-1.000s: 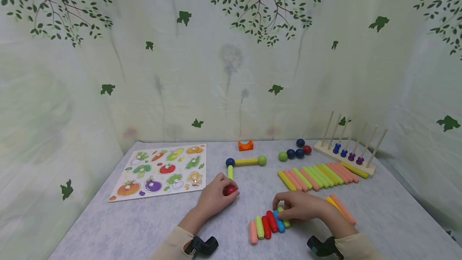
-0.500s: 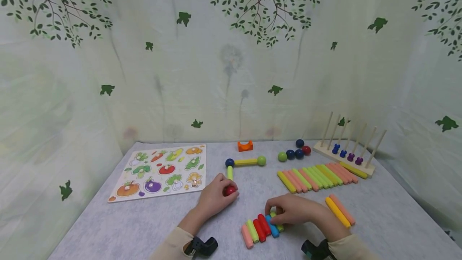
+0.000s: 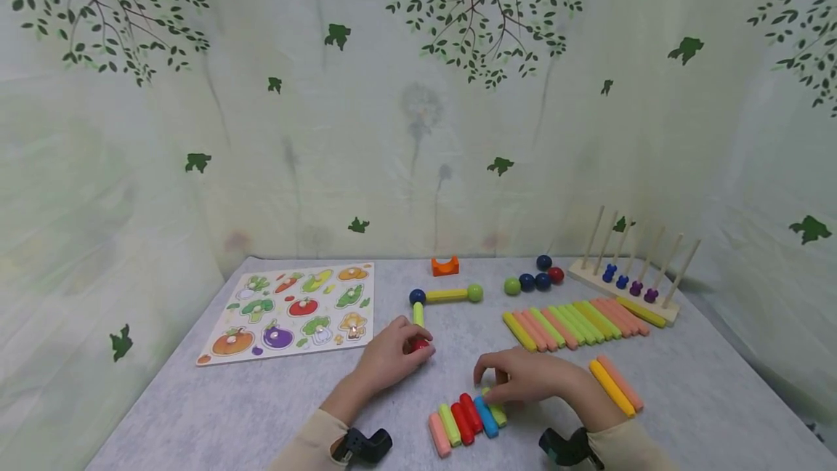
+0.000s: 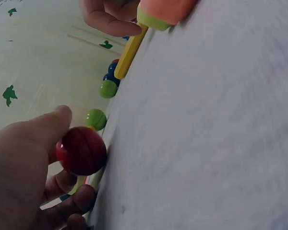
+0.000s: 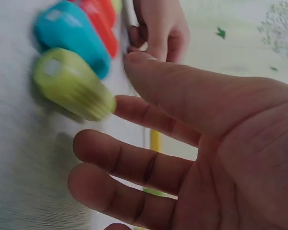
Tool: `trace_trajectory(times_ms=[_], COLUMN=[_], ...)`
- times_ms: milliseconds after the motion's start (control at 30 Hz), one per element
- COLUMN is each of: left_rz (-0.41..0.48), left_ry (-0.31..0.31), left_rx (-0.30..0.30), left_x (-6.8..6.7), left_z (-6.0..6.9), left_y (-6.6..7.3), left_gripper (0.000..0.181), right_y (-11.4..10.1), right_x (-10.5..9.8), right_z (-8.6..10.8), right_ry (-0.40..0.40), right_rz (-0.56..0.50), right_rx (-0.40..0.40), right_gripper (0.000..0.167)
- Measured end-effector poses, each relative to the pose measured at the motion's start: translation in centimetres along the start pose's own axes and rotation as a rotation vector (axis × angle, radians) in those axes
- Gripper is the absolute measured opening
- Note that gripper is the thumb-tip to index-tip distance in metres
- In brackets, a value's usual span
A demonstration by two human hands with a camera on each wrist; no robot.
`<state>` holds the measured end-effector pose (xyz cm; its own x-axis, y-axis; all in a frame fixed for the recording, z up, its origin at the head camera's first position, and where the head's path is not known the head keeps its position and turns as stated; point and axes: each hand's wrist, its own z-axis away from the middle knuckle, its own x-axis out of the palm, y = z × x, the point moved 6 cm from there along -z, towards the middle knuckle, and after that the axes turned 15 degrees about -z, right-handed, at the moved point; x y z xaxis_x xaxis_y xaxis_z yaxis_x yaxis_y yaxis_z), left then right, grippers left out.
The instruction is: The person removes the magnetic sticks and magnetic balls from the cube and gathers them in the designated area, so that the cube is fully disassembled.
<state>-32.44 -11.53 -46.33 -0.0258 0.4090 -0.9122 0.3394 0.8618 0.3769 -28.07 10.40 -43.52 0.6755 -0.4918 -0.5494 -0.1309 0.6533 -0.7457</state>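
My left hand (image 3: 391, 351) holds a red ball (image 4: 81, 151), thumb on one side and fingers curled at the other. From the ball a lime stick (image 3: 418, 314) runs back to a dark blue ball (image 3: 417, 298), joined by a yellow stick (image 3: 447, 296) to a green ball (image 3: 475, 292). My right hand (image 3: 532, 375) is at the right end of a short row of sticks. Its fingers are spread in the right wrist view, one fingertip at the end lime stick (image 5: 72, 84). Beside that lie a blue stick (image 3: 486, 419), two red sticks (image 3: 462, 424), another lime one and a salmon one (image 3: 439, 435).
Behind my right hand lies a long row of coloured sticks (image 3: 575, 323); a yellow-orange stick (image 3: 612, 388) and a salmon one are nearer. Loose balls (image 3: 527, 282), a pegged stand (image 3: 624, 286) and an orange arch (image 3: 445, 266) stand farther back. A vegetable puzzle board (image 3: 288, 311) lies left.
My right hand and the short row of sticks have shifted left and slightly nearer me. My left hand stays in place with the red ball.
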Motion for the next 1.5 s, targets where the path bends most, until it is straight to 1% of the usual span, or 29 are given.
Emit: trace_trajectory(times_ms=[100, 167, 200, 300, 400, 433, 633, 767, 933, 1033, 1133, 1200, 1300, 1500], left_rz=[0.040, 0.049, 0.038, -0.064, -0.162, -0.182, -0.211, -0.241, -0.228, -0.224, -0.228, -0.215, -0.200, -0.142], left_ry=[-0.048, -0.056, -0.052, -0.012, 0.024, 0.037, 0.091, 0.100, 0.076, 0.077, 0.110, 0.135, 0.177, 0.229], left_rx=[0.003, 0.004, 0.009, 0.032, 0.048, 0.058, 0.119, 0.120, 0.101, 0.095, 0.094, 0.087, 0.086, 0.086], left_x=[-0.3, -0.6, -0.8, -1.2, -1.2, -1.2, -1.1, -1.0, -0.1, 0.2, 0.1, -0.1, -0.5, -0.8], left_z=[-0.1, -0.1, -0.1, -0.2, -0.3, -0.3, -0.3, -0.2, -0.2, -0.1, -0.1, 0.0, 0.0, 0.2], left_y=[-0.3, -0.5, -0.6, -0.8, -0.9, -0.8, -0.3, 0.3, 0.9, 1.2, 1.4, 1.5, 1.6, 1.5], left_gripper=[0.022, 0.024, 0.025, 0.030, 0.033, 0.033, 0.023, 0.021, 0.022, 0.023, 0.024, 0.026, 0.026, 0.023], right_y=[-0.2, -0.4, -0.4, -0.5, -0.3, -0.2, 0.7, 0.8, 0.4, 0.0, -0.1, -0.1, 0.1, 1.1], right_x=[-0.9, -1.4, -1.6, -2.2, -2.5, -2.5, -2.7, -2.7, -2.1, -1.7, -1.5, -1.5, -1.7, -2.5], right_z=[-0.5, -1.0, -1.2, -1.9, -2.7, -2.9, -3.7, -3.9, -4.5, -4.8, -5.1, -5.2, -5.2, -5.0], right_ry=[0.031, 0.049, 0.055, 0.071, 0.088, 0.095, 0.123, 0.130, 0.126, 0.121, 0.127, 0.134, 0.147, 0.237], right_rz=[-0.005, -0.007, -0.014, -0.043, -0.069, -0.075, -0.110, -0.154, -0.198, -0.203, -0.199, -0.197, -0.200, -0.147], right_rx=[-0.008, -0.015, -0.015, -0.013, -0.012, -0.014, -0.029, -0.058, -0.120, -0.157, -0.173, -0.177, -0.168, -0.132], right_gripper=[0.020, 0.021, 0.022, 0.023, 0.023, 0.024, 0.025, 0.030, 0.036, 0.035, 0.030, 0.028, 0.025, 0.024])
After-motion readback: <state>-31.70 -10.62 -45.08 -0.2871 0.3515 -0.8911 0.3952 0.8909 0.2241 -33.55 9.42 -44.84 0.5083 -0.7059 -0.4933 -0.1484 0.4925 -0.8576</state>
